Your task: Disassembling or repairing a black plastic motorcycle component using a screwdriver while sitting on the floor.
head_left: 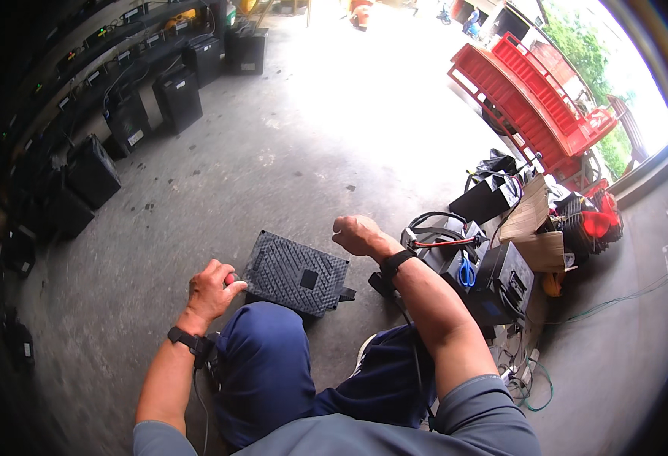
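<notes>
A black box (296,262) with a ribbed, textured top and a small dark square patch stands on the floor in front of my knees. My left hand (211,292) is closed around a red and black handle (230,279), right beside the box's left edge; the rest of that tool is hidden. Over the box's far right corner hovers my right hand (360,235), its fingers curled together. Whatever it may hold is hidden from view. A dark strap or handle (347,294) sticks out at the box's right side.
Black battery-like boxes (177,99) line the left, beside shelving with small lights. To my right are a cable-topped box (444,247), blue-handled scissors (466,273), another black box (503,281) and cardboard (528,216). A red cargo tricycle (528,106) stands beyond. Green wires (550,384) lie at lower right.
</notes>
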### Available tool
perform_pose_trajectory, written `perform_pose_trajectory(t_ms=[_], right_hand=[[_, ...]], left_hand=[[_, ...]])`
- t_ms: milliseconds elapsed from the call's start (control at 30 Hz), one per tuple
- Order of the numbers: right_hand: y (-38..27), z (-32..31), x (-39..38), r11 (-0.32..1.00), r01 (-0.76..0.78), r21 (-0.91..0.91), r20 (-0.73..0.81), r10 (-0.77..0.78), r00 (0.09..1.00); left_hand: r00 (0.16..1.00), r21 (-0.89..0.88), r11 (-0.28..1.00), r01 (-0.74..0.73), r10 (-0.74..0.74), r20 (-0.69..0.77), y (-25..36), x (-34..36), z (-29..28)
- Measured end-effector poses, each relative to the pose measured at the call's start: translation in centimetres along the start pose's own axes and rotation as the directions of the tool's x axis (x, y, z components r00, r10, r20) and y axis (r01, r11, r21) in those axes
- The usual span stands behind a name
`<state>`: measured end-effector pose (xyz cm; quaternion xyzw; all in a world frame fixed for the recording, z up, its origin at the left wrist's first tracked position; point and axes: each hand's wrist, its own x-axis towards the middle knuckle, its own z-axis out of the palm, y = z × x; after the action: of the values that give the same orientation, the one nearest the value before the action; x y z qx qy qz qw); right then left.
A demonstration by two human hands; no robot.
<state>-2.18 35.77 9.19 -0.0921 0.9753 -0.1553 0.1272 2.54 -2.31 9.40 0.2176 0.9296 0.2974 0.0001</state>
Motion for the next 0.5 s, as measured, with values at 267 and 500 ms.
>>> perform_pose_trajectory(t_ms=[267,500], right_hand=[[-0.6,-0.3,0.0,0.999,0.016,-0.036,0.011,-0.016,1.000],[1.1,1.4,0.6,0.992,0.095,-0.087,-0.094,-0.103,0.990]], left_hand=[[0.942,-0.071,0.942,-0.327,0.319,-0.107,-0.3,0.9,0.6],[0.999,0.014,0.999,-0.032,0.032,0.006,-0.3,0.3,-0.7]])
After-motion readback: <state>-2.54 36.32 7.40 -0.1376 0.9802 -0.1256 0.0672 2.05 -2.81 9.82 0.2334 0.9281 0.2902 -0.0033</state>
